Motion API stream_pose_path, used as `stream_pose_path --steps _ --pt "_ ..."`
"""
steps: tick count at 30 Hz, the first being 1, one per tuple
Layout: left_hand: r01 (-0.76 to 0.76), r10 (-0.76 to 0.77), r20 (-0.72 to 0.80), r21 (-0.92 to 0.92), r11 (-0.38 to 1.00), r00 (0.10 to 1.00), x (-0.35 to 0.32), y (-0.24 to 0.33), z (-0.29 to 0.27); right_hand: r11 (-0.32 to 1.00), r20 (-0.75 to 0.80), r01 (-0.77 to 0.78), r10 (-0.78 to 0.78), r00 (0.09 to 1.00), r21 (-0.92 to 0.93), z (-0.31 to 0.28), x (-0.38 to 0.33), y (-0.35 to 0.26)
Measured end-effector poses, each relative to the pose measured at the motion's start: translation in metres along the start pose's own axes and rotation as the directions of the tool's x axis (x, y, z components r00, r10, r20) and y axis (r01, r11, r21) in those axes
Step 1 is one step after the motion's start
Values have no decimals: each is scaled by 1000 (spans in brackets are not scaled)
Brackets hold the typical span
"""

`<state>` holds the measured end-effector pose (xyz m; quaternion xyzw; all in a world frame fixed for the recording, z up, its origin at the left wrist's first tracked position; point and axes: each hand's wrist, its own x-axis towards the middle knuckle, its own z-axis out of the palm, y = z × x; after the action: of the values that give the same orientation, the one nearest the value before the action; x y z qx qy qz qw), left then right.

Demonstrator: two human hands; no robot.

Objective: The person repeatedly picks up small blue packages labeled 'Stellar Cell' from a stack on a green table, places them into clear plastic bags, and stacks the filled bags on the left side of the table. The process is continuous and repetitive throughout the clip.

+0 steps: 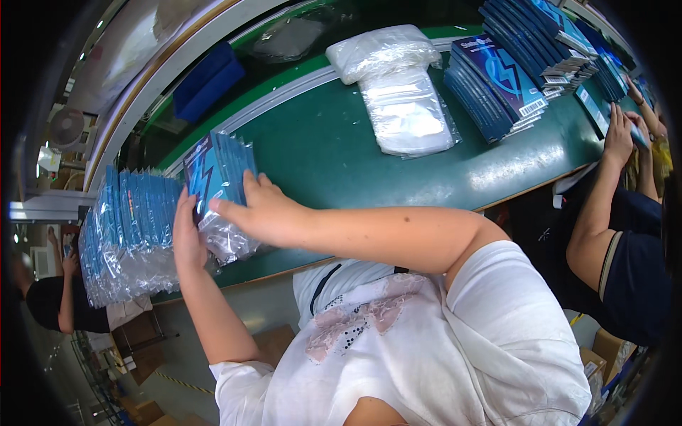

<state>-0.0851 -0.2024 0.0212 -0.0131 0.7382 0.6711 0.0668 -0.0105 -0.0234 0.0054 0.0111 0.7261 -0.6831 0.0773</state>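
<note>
A short stack of flat blue boxes in clear plastic bags [207, 170] stands upright at the table's left end, between my two hands. My right hand [268, 211] reaches across and grips it from the right, thumb on the printed front and fingers along the side. Against its left edge presses my left hand [187, 238], fingers pointing up and partly hidden. Loose bag ends hang crumpled below the boxes. Just left of my left hand, a longer row of similar bagged blue boxes [142, 213] stands packed together, its clear bag ends toward me.
Piles of clear plastic bags [408, 113] lie at the middle back of the green table [312, 163]. Tall stacks of unbagged blue boxes [497, 78] stand at the far right. A co-worker's hands [621, 131] work beside them. A blue bin [208, 83] sits beyond the rail.
</note>
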Motion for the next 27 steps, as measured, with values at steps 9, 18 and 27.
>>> stream_pose_path --steps 9,18,27 --pt "-759 684 347 158 632 642 -74 57 130 703 -478 206 -639 602 -681 -215 -108 -74" --pt "-927 509 795 171 332 329 -25 -34 238 122 -449 -443 -443 776 -888 -267 -128 -9" --pt "-913 569 731 186 363 376 -38 -33 244 599 -419 26 -590 690 -800 -241 -158 -35"
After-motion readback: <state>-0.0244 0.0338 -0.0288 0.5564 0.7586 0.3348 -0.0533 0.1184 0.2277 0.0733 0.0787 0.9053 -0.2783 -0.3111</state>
